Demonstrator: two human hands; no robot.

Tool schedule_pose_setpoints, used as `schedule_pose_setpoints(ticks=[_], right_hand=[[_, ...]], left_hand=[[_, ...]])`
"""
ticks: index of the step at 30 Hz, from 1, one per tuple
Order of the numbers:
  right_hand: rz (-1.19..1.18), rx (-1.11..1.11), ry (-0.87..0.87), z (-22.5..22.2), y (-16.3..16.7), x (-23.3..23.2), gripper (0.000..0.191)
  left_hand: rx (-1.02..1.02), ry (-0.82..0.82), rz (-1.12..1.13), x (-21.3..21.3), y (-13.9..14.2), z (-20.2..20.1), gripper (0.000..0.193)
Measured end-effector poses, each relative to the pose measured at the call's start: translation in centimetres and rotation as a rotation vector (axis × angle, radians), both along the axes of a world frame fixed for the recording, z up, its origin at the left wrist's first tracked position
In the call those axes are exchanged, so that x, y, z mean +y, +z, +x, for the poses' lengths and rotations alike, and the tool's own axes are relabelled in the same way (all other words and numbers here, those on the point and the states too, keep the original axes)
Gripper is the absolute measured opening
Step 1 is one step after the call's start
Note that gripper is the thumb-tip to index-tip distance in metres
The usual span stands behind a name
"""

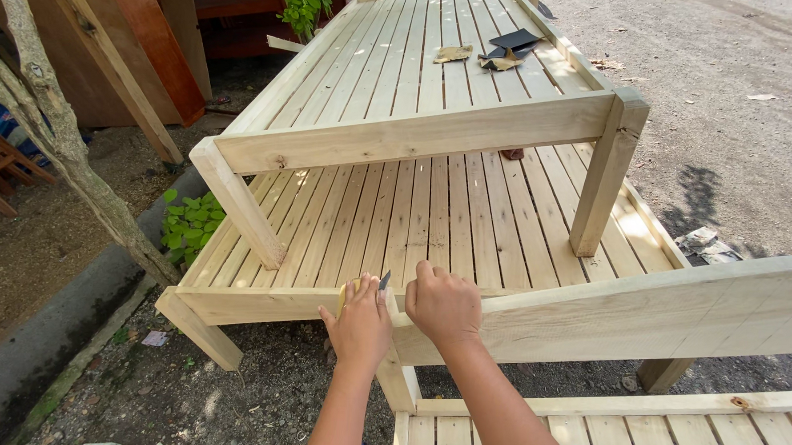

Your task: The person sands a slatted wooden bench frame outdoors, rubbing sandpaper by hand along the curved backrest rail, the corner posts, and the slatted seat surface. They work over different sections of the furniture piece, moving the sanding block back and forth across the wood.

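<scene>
- Your left hand sits low in the centre of the frame, fingers curled closed around a small tool with a yellowish handle; its thin metal blade pokes up past your fingertips.
- The tool's long axis runs roughly up the frame, tilted slightly right, with the blade tip pointing away from you toward the slatted deck. How the handle ends below is hidden by your palm.
- Your right hand is just beside the left, fingers bent over the top edge of the pale wooden rail, gripping it; the thumb side is near the blade.
- That rail runs from the centre out to the right edge of the frame, rising slightly rightward.
- The tool rests where this rail meets the front rail of the slatted frame.
- Farther up the frame, sandpaper sheets lie on the upper slats.
- A leafy plant grows at the left.
</scene>
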State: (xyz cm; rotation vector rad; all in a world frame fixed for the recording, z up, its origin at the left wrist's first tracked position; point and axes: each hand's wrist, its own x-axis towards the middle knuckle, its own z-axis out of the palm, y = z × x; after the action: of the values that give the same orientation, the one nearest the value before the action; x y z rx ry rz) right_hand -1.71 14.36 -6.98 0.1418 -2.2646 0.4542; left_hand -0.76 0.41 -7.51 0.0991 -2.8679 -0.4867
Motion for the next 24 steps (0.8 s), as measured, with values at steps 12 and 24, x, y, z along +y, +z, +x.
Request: schedule_pose_setpoints(ticks=[12, 24], right_hand=[[-0.007, 0.047, -0.003, -0.6, -0.7, 0.1, 0.014], [-0.01, 0.077, -0.01, 0.2, -1.2, -0.1, 0.013]], left_hand=[[0.067, -0.001, 0.221, -0.6, -1.6, 2.5, 0.049], [0.191, -0.118, 0.423, -1.4, -0.6, 5.1, 0.047]])
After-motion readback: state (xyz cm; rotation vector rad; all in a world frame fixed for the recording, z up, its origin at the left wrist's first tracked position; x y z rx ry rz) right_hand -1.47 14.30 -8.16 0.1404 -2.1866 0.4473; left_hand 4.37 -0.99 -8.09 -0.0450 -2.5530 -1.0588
